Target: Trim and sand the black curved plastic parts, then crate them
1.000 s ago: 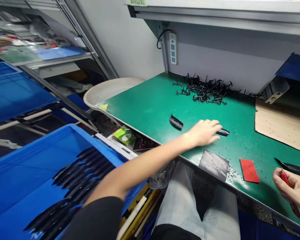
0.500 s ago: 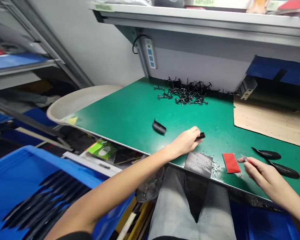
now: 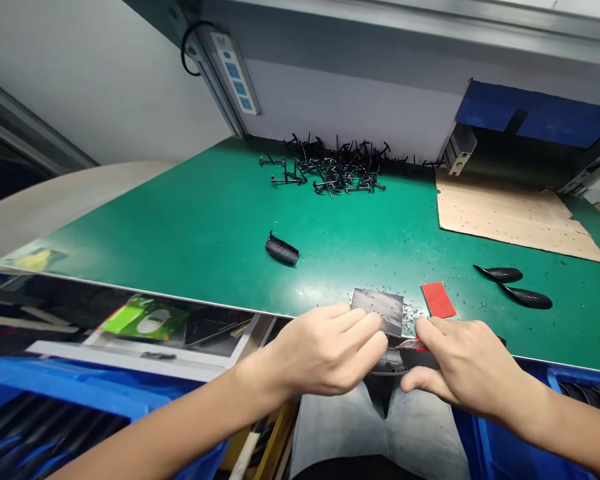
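Note:
At the table's front edge, my left hand (image 3: pixel 333 348) is closed round a curved black plastic piece (image 3: pixel 391 362), its fingers covering much of it. My right hand (image 3: pixel 467 360) grips a red-handled knife (image 3: pixel 411 344) with its metal blade against or very near the piece; the fingers hide most of the handle. The right thumb is low, beside the black piece. Just behind the hands lies a dark grey pad (image 3: pixel 380 308), strewn with small black scraps. A red rectangular pad (image 3: pixel 439 300) rests beyond my right hand.
Another curved black piece (image 3: pixel 282 250) lies on the green tabletop (image 3: pixel 195 220). Thin black parts (image 3: pixel 335 170) are heaped by the back wall. Two black leaf-shaped pieces (image 3: pixel 525 297) lie to the right, near a cardboard sheet (image 3: pixel 510 210). A blue bin (image 3: pixel 55 380) stands lower left.
My left hand has brought the black piece to the table's front edge. My right hand has moved left with the knife to meet it. The view has tilted downward and shifted right.

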`<state>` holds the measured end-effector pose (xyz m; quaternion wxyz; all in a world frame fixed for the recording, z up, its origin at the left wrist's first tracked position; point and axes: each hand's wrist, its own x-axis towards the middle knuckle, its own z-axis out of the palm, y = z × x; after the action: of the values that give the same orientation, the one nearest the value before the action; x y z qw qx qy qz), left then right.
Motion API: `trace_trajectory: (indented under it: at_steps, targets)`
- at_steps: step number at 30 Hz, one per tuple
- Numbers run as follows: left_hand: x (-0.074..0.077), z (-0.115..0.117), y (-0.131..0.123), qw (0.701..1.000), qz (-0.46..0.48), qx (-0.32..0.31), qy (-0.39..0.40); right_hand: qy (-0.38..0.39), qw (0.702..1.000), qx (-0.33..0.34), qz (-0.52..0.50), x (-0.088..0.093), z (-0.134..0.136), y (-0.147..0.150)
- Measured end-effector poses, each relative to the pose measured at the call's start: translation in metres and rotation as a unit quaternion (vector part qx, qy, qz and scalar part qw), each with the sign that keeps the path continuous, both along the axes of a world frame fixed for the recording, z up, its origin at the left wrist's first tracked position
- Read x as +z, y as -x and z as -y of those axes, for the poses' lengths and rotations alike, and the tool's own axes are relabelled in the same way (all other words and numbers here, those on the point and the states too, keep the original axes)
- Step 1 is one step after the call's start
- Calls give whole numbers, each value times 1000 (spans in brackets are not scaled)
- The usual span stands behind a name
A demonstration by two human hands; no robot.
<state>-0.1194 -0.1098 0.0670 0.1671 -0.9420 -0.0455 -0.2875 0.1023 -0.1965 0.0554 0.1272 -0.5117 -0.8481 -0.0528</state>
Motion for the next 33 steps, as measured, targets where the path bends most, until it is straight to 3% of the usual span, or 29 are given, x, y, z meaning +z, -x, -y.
trace_trajectory:
  at_steps: [3,7,11,14,16,18,20,23,28,31,33]
  targets:
    - [0,2,0,1000,-1,-3,-11,32,999,-4,19,-4,2,-3]
    - [0,5,-3,999,-12,-15,-31,143,989,-16,31,-6,5,-6]
    - [4,7,-7,999,-4,-22,-25,282,958,-28,-43,4,7,-15]
    - [2,-4,-13,999,-7,-37,-16,323,938,-71,-106,6,6,-46]
    - [-7,-22,-18,998,-14,-53,-15,288,937,-152,-124,-1,5,-83]
    - [-23,-49,-23,998,-22,-57,-26,210,927,-286,-122,-13,5,-130]
    - [-42,-79,-29,997,-40,-47,-43,144,886,-428,-106,-26,8,-178]
    - [-67,-120,-36,995,-83,-43,-39,113,839,-522,-102,-42,15,-233]
    - [-83,-147,-42,989,-141,-24,46,149,828,-508,-183,-55,24,-260]
    - [-76,-135,-42,985,-125,18,115,191,833,-454,-251,-53,35,-254]
    - [-66,-114,-42,975,-69,48,206,219,830,-406,-314,-49,47,-248]
